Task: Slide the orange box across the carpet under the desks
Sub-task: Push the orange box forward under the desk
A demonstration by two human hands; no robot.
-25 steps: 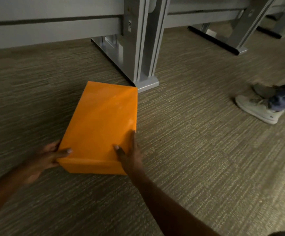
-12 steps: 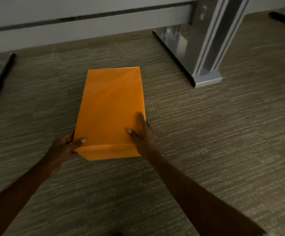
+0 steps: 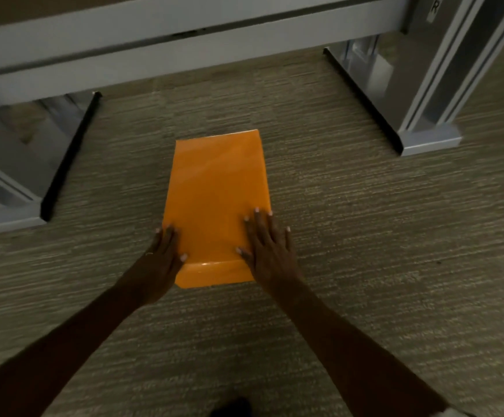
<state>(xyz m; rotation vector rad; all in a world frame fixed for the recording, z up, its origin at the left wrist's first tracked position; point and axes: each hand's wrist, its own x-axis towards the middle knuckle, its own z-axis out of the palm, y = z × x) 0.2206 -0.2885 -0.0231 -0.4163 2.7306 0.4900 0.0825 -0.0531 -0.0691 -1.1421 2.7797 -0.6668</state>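
Note:
An orange box (image 3: pixel 216 191) lies flat on the striped carpet (image 3: pixel 365 251), its long side pointing away from me toward the desk. My left hand (image 3: pixel 162 260) clasps its near left corner, thumb on the lid and fingers along the side. My right hand (image 3: pixel 267 245) lies flat with spread fingers over the near right corner of the lid. The box sits between two grey desk legs, in front of the desk's grey crossbeam (image 3: pixel 184 52).
A grey metal desk leg with a long foot (image 3: pixel 425 139) stands to the right, another desk leg (image 3: pixel 19 182) to the left. Open carpet stretches to the right and toward me. A dark shape (image 3: pixel 229 407) shows at the bottom edge.
The box has slid left, away from the right desk leg, and straightened; a left desk leg has come into view. My right hand has flattened on the lid. The other person's shoes are out of view.

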